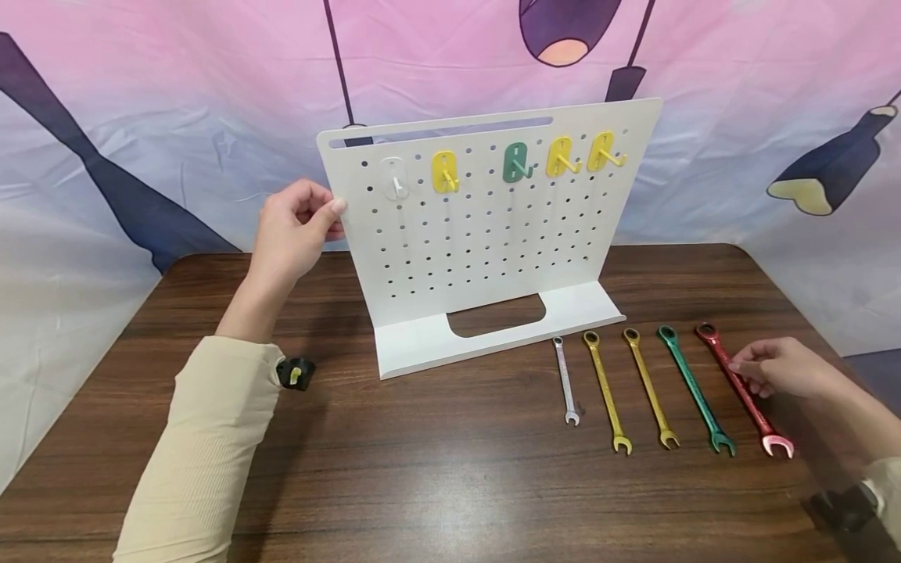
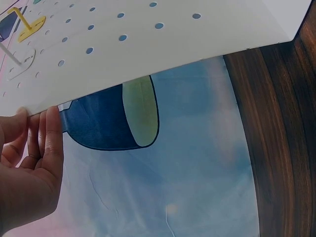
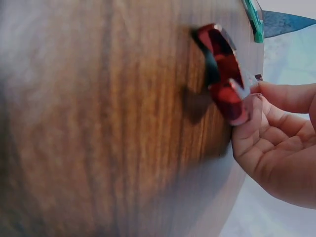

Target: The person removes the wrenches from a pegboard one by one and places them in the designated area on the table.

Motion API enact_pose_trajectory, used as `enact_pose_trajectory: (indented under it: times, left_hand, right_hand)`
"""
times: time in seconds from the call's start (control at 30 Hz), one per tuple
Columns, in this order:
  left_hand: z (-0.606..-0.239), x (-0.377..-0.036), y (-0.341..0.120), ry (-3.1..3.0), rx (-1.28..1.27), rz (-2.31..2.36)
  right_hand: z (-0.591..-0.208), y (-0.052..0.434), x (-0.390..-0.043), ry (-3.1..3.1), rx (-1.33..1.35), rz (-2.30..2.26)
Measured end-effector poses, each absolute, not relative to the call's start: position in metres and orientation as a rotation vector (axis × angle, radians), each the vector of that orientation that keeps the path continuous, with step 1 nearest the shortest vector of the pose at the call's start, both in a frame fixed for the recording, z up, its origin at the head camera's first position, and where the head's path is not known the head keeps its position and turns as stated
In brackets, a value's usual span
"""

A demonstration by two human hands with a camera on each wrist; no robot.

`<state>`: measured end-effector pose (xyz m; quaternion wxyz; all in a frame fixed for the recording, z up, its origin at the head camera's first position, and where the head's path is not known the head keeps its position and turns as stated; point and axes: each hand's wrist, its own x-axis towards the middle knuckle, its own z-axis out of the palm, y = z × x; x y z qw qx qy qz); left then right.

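Red wrench (image 1: pixel 743 389) among five wrenches, right hand (image 1: pixel 781 367) fingers pinching it.

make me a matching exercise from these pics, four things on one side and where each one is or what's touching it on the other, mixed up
Things:
1. red wrench
2. silver wrench
3. green hook
4. pegboard

Places or states:
A. leftmost in the row of wrenches on the table
B. gripped at its left edge by the left hand
C. rightmost in the row, with the right hand on its handle
D. on the board's top row, between yellow hooks

Right pairs: 1-C, 2-A, 3-D, 4-B
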<state>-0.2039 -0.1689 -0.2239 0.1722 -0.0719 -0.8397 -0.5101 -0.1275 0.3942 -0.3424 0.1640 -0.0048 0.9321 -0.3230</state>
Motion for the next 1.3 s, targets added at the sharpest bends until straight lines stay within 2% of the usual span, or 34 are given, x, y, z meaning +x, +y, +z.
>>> enact_pose_trajectory:
  times: [0.4, 1.03, 1.3]
  left_hand:
    - [-0.225, -0.204, -0.168, -2.395, -0.201, -1.427]
    - [-0.225, -0.206, -0.168, -2.385, -0.199, -1.434]
    - [-0.226, -0.201, -0.176, -2.401, -0.218, -1.469]
  right_hand:
    - [-0.347, 0.401, -0.125, 2.654, 0.076, -0.942]
    - [-0.347, 0.409, -0.126, 2.629, 0.031, -1.045]
    - [-0.349, 0.409, -0.124, 2.868, 0.044, -1.049]
